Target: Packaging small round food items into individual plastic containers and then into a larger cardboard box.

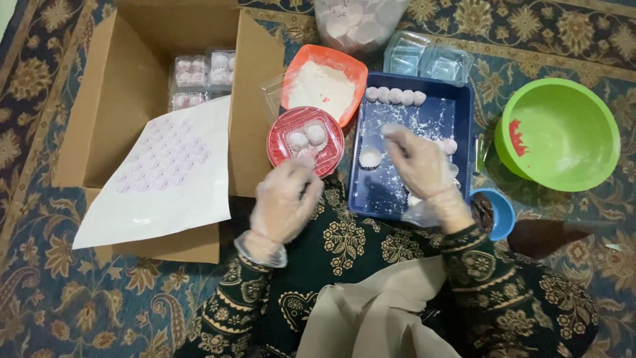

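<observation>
My left hand (pixel 285 199), in a clear plastic glove, rests at the near edge of a round red plate (pixel 277 144) and presses a pale dough ball against it; two more pale balls lie on the plate under a clear tray. My right hand (pixel 419 162), also gloved, hovers over a floured blue tray (pixel 464 99) with its fingertips pinched on a small white piece. A row of pale balls (pixel 395 96) lines the tray's far edge. A ball in a white paper cup (pixel 370 157) sits just left of my right hand.
An open cardboard box (pixel 126 79) on the left holds packed clear containers (pixel 202 76) and a white sticker sheet (pixel 165 166). An orange dish of flour (pixel 322 86), empty clear trays (pixel 427 59), a green bowl (pixel 563 132), a small blue bowl (pixel 503 212) and a bag of pale pieces (pixel 354 23) stand on the patterned carpet.
</observation>
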